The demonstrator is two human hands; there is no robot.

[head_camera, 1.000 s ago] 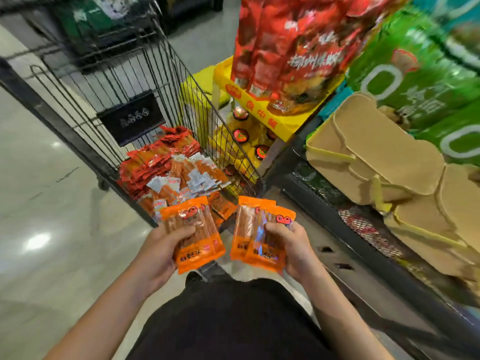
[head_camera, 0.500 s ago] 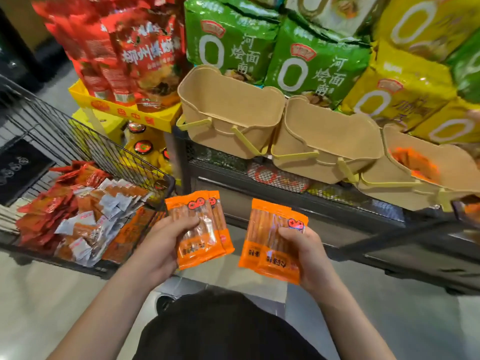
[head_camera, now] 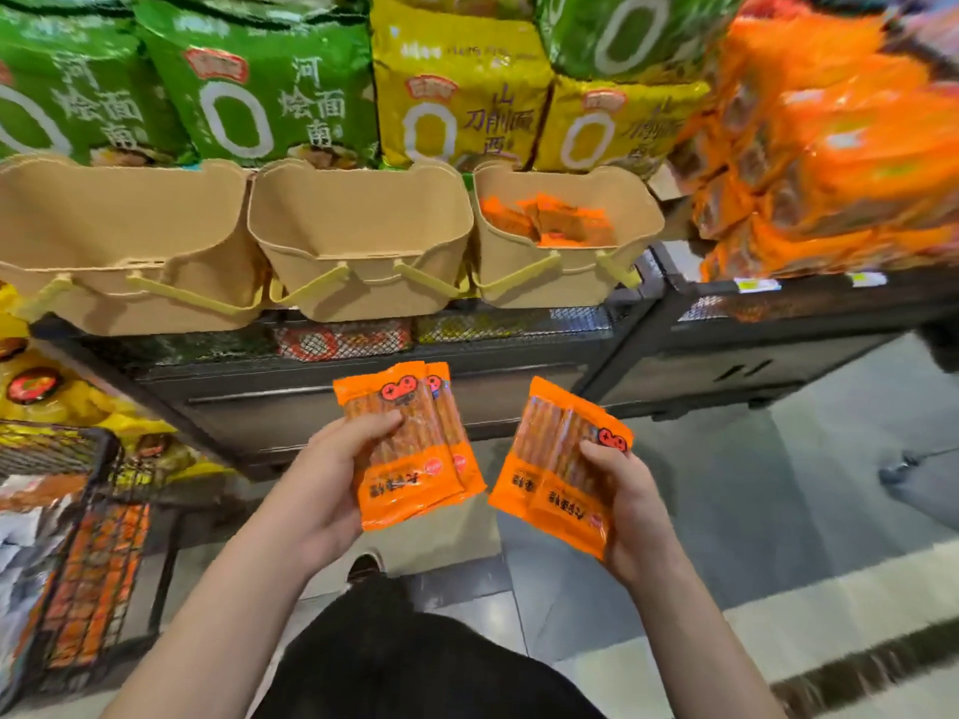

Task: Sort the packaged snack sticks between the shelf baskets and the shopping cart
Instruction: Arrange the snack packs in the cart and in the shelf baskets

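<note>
Each hand grips orange snack-stick packs, left hand (head_camera: 324,485) thumb across its stack (head_camera: 410,448), right hand (head_camera: 630,505) thumb over its pair (head_camera: 558,469)

The black wire shopping cart (head_camera: 78,552) is cut by the left edge, and its packets are a blur behind the mesh. The stacked orange packages (head_camera: 840,147) at the upper right are blurred, so their print is unreadable. The leftmost tan shelf basket (head_camera: 119,251) runs past the left edge. How many orange snack stick packs (head_camera: 563,474) the right hand (head_camera: 635,505) holds, I cannot tell.
</note>
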